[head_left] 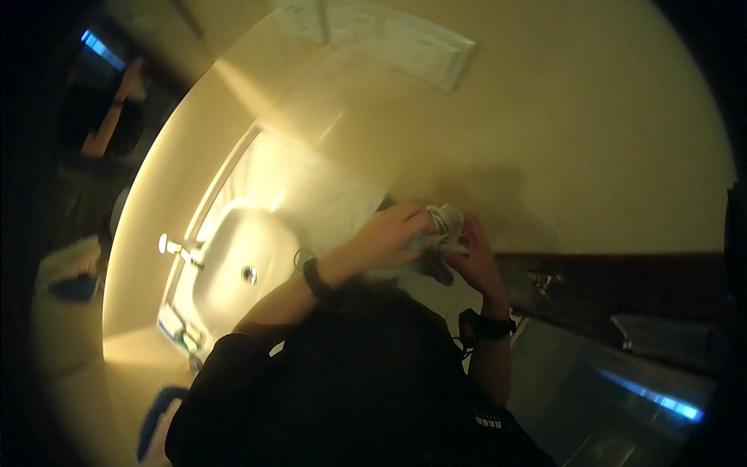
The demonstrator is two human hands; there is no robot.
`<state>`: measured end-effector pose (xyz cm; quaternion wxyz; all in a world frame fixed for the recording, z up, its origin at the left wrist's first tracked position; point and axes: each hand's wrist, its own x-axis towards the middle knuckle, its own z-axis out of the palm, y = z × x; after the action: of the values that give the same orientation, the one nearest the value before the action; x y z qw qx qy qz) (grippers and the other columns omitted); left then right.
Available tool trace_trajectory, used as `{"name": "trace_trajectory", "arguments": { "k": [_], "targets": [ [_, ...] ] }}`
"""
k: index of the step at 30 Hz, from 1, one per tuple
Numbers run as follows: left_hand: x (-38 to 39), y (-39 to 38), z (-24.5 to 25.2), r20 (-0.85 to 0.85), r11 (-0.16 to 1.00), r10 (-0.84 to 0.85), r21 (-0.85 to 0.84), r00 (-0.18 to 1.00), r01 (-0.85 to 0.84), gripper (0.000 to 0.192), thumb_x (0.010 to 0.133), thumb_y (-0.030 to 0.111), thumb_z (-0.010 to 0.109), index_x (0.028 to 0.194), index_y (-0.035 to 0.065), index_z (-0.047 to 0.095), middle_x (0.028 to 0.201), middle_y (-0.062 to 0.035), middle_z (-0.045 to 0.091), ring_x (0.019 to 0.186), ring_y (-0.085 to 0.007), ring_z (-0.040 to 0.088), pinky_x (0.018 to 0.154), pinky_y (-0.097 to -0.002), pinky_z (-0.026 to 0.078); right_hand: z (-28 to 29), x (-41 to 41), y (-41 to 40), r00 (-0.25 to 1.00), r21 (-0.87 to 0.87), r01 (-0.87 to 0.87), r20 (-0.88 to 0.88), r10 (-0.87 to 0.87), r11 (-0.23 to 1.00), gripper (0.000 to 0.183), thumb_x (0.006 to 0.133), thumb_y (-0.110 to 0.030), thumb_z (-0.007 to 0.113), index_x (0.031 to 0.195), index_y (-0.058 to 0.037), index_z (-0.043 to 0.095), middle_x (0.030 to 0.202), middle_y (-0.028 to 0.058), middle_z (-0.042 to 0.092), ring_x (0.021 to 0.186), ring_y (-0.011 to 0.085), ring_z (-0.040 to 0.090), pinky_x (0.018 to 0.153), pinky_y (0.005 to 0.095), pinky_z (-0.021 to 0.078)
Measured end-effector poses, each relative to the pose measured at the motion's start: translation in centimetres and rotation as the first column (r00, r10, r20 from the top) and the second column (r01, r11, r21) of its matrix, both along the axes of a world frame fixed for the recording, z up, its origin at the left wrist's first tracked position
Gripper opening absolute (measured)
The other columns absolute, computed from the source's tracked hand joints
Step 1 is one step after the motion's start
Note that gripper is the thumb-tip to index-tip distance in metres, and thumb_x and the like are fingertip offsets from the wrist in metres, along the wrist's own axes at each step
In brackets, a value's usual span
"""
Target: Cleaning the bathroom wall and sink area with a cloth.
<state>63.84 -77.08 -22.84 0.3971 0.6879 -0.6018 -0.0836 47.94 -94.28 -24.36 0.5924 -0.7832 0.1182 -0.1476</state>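
A crumpled pale cloth (446, 225) is bunched up between my two hands, in front of my body. My left hand (397, 230) grips it from the left with curled fingers. On the other side my right hand (478, 254) pinches its edge between thumb and fingers. Blur hides the cloth's exact kind. Just below the hands shows a dark grey thing (437, 271), partly covered, whose kind I cannot tell. Dark bands circle both wrists.
To the left is a lit white washbasin (219, 292) with a metal tap (184, 251). Small toiletries (181, 330) stand at its near corner. A mirror (87, 192) lies beyond. A white wall panel (426, 52) is above; a metal fitting (544, 281) is at right.
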Motion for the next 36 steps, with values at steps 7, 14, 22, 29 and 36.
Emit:
{"name": "trace_trajectory", "arguments": {
  "k": [7,14,22,29,36],
  "targets": [
    [-2.3,6.9,1.1,-0.649,0.856,0.475,0.184,0.595,-0.482,0.072,0.073,0.035,0.084,0.132,0.007,0.052,0.122,-0.0161,0.059,0.116,-0.0289,0.058,0.097,-0.0397,0.048,0.4,5.3,4.4,0.783,0.366,-0.391,-0.351,0.514,0.845,0.036,0.085,-0.013,0.07,0.118,-0.0026,0.061,0.102,0.0071,0.068,0.094,0.017,0.062,0.084,0.0357,0.0509],
    [-6.9,17.9,-2.1,-0.491,0.805,0.593,0.38,0.638,-0.455,0.079,0.074,0.032,0.083,0.142,0.0106,0.048,0.124,-0.0151,0.061,0.113,-0.0281,0.061,0.097,-0.0402,0.048,-2.5,8.3,8.8,0.495,0.163,-0.824,-0.262,0.829,0.543,0.026,0.087,-0.012,0.064,0.11,-0.0012,0.064,0.097,0.0172,0.07,0.085,0.025,0.067,0.077,0.0353,0.0515],
    [-8.8,23.6,-6.3,-0.313,0.666,0.676,0.647,0.667,-0.372,0.035,0.082,0.032,0.076,0.108,0.0089,0.071,0.101,-0.011,0.071,0.088,-0.032,0.066,0.079,-0.0423,0.053,-3.9,11.9,10.7,0.206,0.082,-0.931,-0.688,0.696,0.356,0.03,0.083,-0.019,0.059,0.109,-0.0047,0.065,0.093,0.018,0.07,0.085,0.0295,0.068,0.075,0.0387,0.0537],
    [-2.2,21.7,-9.8,-0.113,0.565,0.78,0.55,0.615,-0.615,0.037,0.087,0.029,0.071,0.119,0.0108,0.065,0.106,-0.0122,0.069,0.092,-0.0314,0.067,0.08,-0.0414,0.055,-7.9,21.2,9.4,0.704,-0.603,-0.695,-0.46,0.541,0.393,0.032,0.086,-0.022,0.062,0.115,-0.0089,0.066,0.093,0.0161,0.069,0.085,0.032,0.067,0.079,0.0417,0.0533],
    [-0.1,25.2,-12.1,-0.052,0.394,0.887,0.605,0.46,-0.692,0.024,0.094,0.023,0.062,0.111,0.0067,0.066,0.096,-0.0112,0.071,0.085,-0.0273,0.07,0.076,-0.0369,0.056,-22.0,23.7,12.6,0.711,-0.544,-0.675,-0.66,0.243,0.498,0.046,0.091,-0.026,0.062,0.133,-0.0113,0.056,0.133,0.0189,0.055,0.12,0.036,0.053,0.101,0.0446,0.0444]
  ]
}}
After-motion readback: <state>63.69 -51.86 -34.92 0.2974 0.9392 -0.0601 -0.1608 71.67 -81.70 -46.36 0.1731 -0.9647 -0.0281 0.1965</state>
